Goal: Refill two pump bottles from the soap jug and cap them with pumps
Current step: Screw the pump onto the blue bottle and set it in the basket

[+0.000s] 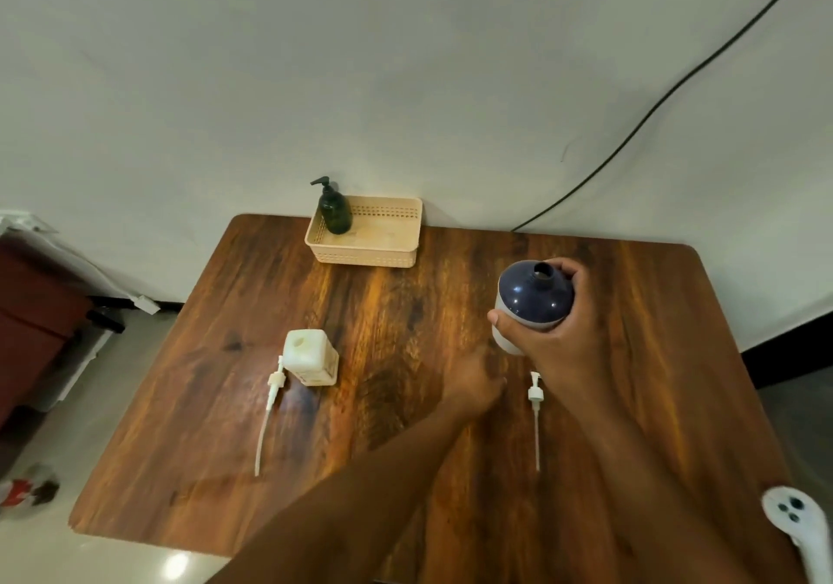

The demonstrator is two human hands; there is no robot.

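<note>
A round bottle (532,299) with a navy top, white base and open neck stands right of centre on the wooden table (396,425). My right hand (554,340) grips it from the side, fingers curled round the shoulder. My left hand (478,380) lies low over the table just left of the bottle's base, blurred, holding nothing. A white pump with a long tube (535,396) lies below the bottle. Further left stands a white square bottle (311,358) with an open top. A second white pump (272,387) lies beside it.
A beige basket (383,254) sits at the table's back edge against the wall, with a dark green pump bottle (334,209) in its left corner. A white device (798,525) juts in at bottom right. Dark red furniture (31,313) stands left of the table.
</note>
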